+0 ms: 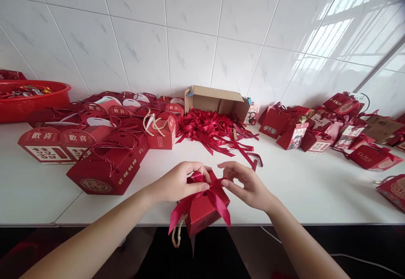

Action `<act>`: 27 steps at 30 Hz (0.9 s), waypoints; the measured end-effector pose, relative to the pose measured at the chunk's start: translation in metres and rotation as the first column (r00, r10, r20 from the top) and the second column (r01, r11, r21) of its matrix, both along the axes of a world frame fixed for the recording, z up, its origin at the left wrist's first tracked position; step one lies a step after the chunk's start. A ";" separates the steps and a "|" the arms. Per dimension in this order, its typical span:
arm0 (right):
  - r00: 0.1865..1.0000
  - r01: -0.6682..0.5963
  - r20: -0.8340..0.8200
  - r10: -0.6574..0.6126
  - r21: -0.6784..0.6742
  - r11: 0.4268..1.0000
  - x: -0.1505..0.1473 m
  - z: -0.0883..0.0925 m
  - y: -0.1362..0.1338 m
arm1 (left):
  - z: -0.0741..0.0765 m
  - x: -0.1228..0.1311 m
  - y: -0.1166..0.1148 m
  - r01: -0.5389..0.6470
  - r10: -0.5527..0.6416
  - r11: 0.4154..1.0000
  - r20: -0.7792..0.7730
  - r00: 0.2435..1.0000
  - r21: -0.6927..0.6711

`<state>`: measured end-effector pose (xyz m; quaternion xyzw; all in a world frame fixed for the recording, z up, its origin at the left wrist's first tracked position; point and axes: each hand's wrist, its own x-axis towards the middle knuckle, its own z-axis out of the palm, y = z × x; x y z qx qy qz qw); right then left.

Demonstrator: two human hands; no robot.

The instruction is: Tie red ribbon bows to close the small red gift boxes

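Observation:
A small red gift box [204,211] sits at the white table's [303,186] front edge, with a red ribbon [218,199] tied over its top and a gold cord handle [177,232] hanging below. My left hand [177,182] is closed on the ribbon at the box's top left. My right hand [245,182] pinches the ribbon's loop at the top right. The ribbon tails hang down at both sides of the box.
A pile of loose red ribbons [215,131] lies before an open cardboard box [218,100] at the tiled wall. Several red gift boxes [107,165] crowd the left, more tied ones [292,135] the right. A red basket [31,97] stands far left.

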<state>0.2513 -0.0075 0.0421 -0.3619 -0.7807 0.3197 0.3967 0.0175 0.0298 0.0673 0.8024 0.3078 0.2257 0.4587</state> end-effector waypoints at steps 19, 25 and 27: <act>0.983 0.016 0.182 -0.029 0.072 0.997 -0.004 0.009 -0.001 | -0.002 0.002 -0.006 -0.093 0.093 0.995 0.011 0.996 0.046; 0.981 0.043 0.179 -0.076 0.182 0.982 -0.005 0.006 -0.003 | -0.007 0.003 -0.005 -0.106 0.106 0.994 0.002 0.994 -0.011; 0.979 0.063 0.176 -0.106 0.232 0.971 -0.005 0.005 -0.002 | -0.009 0.002 -0.003 -0.097 0.099 0.994 0.030 0.995 -0.044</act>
